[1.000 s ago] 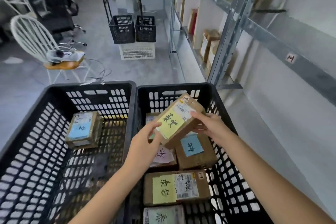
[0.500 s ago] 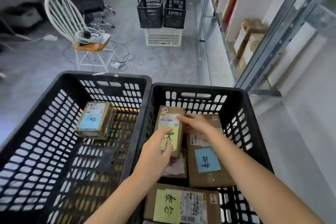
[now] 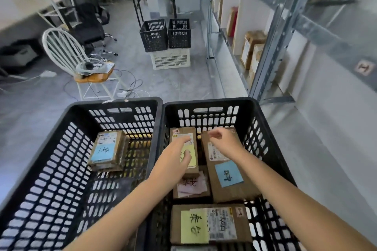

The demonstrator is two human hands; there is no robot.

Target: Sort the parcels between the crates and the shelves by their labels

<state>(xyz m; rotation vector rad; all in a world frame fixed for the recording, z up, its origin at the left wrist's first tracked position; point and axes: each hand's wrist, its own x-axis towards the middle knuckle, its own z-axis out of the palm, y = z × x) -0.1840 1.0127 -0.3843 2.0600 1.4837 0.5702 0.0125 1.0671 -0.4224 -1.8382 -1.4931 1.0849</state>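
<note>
Both hands now off, fingers spread: yellow-labelled parcel (image 3: 188, 150) down in right crate (image 3: 208, 102), under left hand (image 3: 173, 161), beside right hand (image 3: 225, 141).

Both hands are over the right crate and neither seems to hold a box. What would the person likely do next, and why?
Probably pick another parcel to read. The left hand lies open on the narrow yellow-note parcel, which lies flat in the right crate, and the right hand hovers empty over the blue-note parcel. That one lies directly beneath it, so closing on it seems the shortest move.
</note>
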